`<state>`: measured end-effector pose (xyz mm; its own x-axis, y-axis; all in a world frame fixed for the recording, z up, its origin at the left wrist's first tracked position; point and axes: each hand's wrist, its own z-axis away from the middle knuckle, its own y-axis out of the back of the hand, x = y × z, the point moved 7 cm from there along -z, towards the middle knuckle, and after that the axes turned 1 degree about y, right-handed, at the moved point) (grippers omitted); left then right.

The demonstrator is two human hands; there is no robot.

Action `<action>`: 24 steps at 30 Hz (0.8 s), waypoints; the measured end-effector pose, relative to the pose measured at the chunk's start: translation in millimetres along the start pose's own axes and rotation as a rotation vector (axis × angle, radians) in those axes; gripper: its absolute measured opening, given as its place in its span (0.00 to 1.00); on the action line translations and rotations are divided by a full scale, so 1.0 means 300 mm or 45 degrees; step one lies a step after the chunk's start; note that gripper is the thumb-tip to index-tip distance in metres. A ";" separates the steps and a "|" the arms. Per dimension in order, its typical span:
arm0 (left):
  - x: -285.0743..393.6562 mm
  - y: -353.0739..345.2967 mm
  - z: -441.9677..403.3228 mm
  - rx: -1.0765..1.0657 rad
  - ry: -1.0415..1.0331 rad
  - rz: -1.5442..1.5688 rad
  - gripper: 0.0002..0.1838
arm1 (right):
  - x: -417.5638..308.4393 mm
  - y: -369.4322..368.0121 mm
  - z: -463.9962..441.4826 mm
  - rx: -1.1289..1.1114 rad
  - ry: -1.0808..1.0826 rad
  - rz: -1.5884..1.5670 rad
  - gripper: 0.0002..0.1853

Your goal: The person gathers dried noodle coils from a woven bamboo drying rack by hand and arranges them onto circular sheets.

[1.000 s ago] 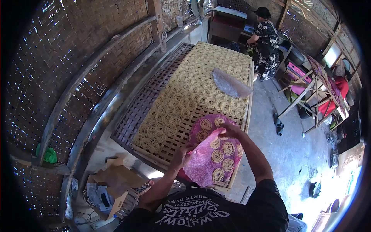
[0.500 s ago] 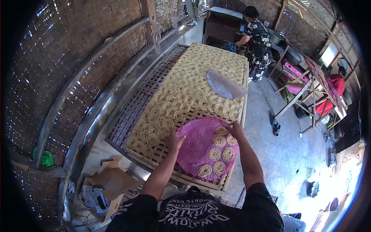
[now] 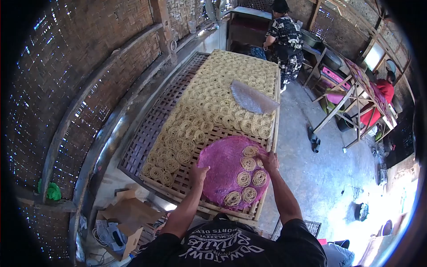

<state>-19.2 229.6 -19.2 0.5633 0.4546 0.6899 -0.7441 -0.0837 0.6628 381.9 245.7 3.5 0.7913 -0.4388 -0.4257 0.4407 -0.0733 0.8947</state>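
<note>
A round pink sheet (image 3: 220, 167) lies over the near end of the slatted rack (image 3: 178, 189), with several noodle coils (image 3: 243, 179) on its right half. My left hand (image 3: 198, 173) grips its left edge, thumb on top. At the right edge, beside the upper coils, my right hand (image 3: 269, 162) is closed on the sheet. Beyond it, rows of pale noodle coils (image 3: 222, 80) cover much of the rack. A clear plastic sheet (image 3: 253, 99) rests on those coils.
A person (image 3: 287, 40) in patterned clothes stands beyond the rack. Another person in red (image 3: 383, 91) is behind a wooden frame (image 3: 356, 95) at the right. Sandals (image 3: 314, 139) lie on the floor. An open cardboard box (image 3: 129, 213) sits at lower left.
The pink sheet, folded up between my hands one second ago, now lies spread flat, its left half bare. My hands have moved apart to its two sides. The view has shifted slightly.
</note>
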 end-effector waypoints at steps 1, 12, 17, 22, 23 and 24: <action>-0.004 -0.003 -0.007 -0.054 0.025 -0.037 0.31 | 0.008 -0.012 -0.002 -0.016 -0.025 -0.026 0.43; 0.002 -0.055 0.007 -0.100 -0.187 0.197 0.23 | -0.052 -0.036 0.104 -0.466 0.045 -1.080 0.24; -0.062 -0.129 -0.044 -0.128 -0.070 0.387 0.26 | -0.004 -0.038 0.190 -0.567 0.027 -1.321 0.26; -0.017 -0.130 -0.043 -0.017 -0.192 0.614 0.32 | 0.116 -0.142 0.228 -0.556 -0.179 -1.406 0.19; 0.026 -0.090 -0.004 0.016 -0.234 0.667 0.34 | 0.127 -0.153 0.235 -0.536 -0.178 -1.400 0.18; 0.059 -0.058 0.018 0.051 -0.280 0.722 0.36 | 0.130 -0.158 0.235 -0.514 -0.173 -1.394 0.18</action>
<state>5.7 234.2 -17.1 0.1474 0.1357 0.9797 -0.9381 -0.2947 0.1820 362.1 168.8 -46.1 -0.1344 -0.4117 -0.9014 0.9796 -0.1924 -0.0582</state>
